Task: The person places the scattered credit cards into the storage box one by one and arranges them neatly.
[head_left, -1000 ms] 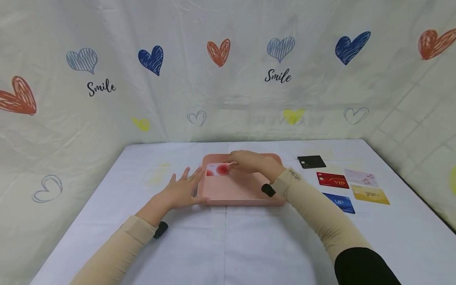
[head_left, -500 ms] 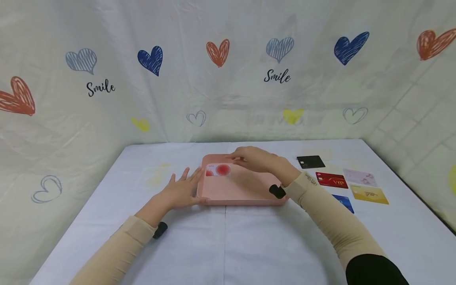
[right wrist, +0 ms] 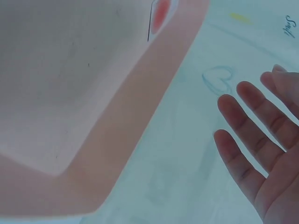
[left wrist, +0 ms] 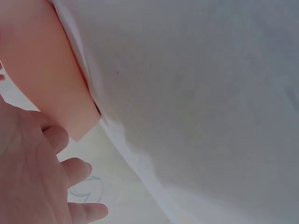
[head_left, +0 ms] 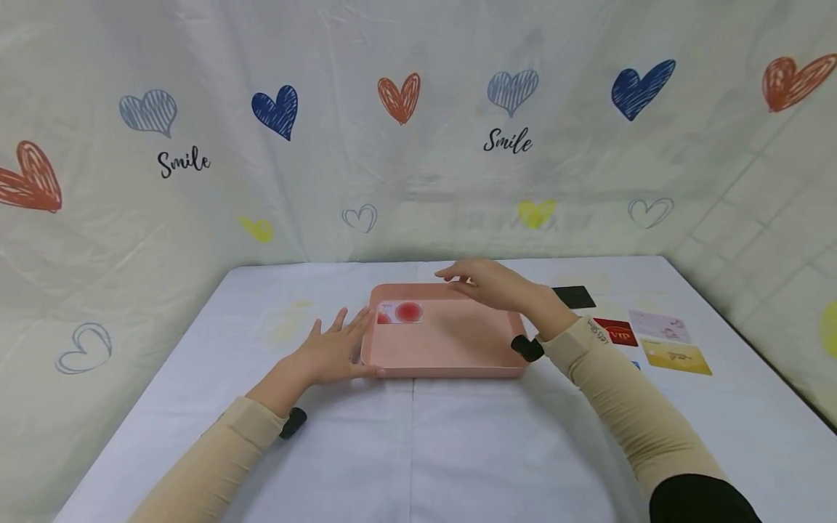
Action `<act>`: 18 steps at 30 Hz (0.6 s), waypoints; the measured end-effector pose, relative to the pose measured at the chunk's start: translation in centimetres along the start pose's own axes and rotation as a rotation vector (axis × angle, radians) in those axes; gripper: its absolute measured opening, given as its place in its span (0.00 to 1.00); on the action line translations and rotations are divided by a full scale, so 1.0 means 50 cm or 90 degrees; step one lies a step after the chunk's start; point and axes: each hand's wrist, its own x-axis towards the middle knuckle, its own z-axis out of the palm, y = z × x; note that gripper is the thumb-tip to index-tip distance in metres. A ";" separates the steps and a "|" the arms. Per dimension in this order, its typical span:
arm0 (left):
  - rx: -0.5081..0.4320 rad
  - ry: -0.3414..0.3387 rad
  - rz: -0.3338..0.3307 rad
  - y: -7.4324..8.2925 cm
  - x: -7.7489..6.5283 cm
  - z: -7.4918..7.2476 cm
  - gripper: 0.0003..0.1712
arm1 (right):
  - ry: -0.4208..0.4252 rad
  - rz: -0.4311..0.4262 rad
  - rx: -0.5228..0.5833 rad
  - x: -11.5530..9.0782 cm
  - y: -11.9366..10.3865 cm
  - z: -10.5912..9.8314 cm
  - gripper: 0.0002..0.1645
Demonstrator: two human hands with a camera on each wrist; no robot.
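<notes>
A pink tray [head_left: 451, 349] lies on the white-covered table, with a white card bearing red circles [head_left: 400, 313] in its far left corner. My left hand [head_left: 333, 354] rests at the tray's left side, fingers spread, thumb by the front corner; the left wrist view shows the fingers against the tray wall [left wrist: 56, 79]. Over the tray's far right part hovers my right hand [head_left: 497, 285], holding nothing. Its fingers look loosely extended in the right wrist view, beside the tray's rim [right wrist: 126, 116].
Right of the tray lie a black card [head_left: 574, 296], a red VIP card [head_left: 617, 332], a pale pink card [head_left: 660, 327] and a gold card [head_left: 676, 357]. A blue card is mostly hidden by the right sleeve [head_left: 621, 385]. A heart-patterned curtain [head_left: 445, 181] hangs behind the table.
My right hand has lifted off the red-circled card and moved right and back, leaving the card in the tray. Its sleeve now covers more of the blue and red cards. The left hand stays put.
</notes>
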 end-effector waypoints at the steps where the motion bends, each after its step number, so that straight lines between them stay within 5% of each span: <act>1: -0.001 0.000 -0.001 0.000 0.000 0.000 0.66 | 0.005 -0.003 0.000 -0.003 0.003 -0.003 0.21; 7: 0.002 0.005 -0.001 0.000 -0.001 0.001 0.66 | 0.027 -0.017 -0.012 -0.020 0.024 -0.014 0.21; 18: 0.010 0.008 0.000 -0.001 0.002 0.005 0.66 | 0.067 0.053 0.014 -0.053 0.060 -0.028 0.20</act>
